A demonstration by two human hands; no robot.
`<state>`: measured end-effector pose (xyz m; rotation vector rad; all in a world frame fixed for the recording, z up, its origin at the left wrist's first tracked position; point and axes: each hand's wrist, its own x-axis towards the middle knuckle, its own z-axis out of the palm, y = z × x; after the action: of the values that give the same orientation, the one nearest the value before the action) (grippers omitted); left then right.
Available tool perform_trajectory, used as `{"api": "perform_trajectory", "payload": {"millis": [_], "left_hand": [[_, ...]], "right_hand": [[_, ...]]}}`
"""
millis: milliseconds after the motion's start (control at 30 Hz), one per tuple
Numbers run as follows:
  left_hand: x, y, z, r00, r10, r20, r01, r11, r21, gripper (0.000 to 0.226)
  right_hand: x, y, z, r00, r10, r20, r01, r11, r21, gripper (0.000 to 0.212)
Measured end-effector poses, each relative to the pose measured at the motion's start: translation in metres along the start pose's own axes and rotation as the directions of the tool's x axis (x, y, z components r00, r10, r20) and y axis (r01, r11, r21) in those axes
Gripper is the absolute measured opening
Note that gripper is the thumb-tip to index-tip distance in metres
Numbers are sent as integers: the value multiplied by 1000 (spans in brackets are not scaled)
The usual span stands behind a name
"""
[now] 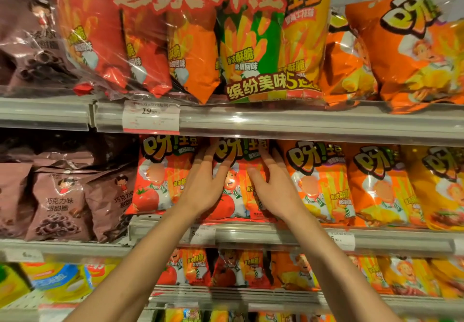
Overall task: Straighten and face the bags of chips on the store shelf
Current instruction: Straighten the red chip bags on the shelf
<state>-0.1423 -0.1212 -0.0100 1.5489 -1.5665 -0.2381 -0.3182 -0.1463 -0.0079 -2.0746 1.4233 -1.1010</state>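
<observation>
Head view: we have both hands on one glossy red tomato-print chip bag (234, 196), which stands upright at the front of the grey metal middle shelf (276, 235). Our left hand (206, 186) lies flat on its left half, grip wide with fingers spread toward the top edge. Our right hand (272, 183) presses its right half, equally splayed. A matching red bag (158, 178) stands just left; orange bags (319, 183) stand to the right.

Middle shelf (276, 236) carries upright red, orange and seemingly brown bags (319, 183).
</observation>
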Motion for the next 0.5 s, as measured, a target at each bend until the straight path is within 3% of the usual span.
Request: {"api": "perform_trajectory", "payload": {"millis": [167,267,333,500], "left_hand": [[-38,-4,-16,999,22,42,-22,1000,4,58],[-69,-7,-23,998,6,69,-3,999,-41,50],[-90,-11,-28,997,-22,78,27,997,-69,46],[-129,-28,-37,980,-82,178,109,983,-145,31]], "right_hand": [[-38,11,-7,1000,-5,6,5,999,36,41],[-65,21,-11,994,-94,-58,98,992,74,28],[-82,27,-17,985,-160,-66,161,987,8,20],[-124,38,-16,994,-106,-20,107,986,124,11]]}}
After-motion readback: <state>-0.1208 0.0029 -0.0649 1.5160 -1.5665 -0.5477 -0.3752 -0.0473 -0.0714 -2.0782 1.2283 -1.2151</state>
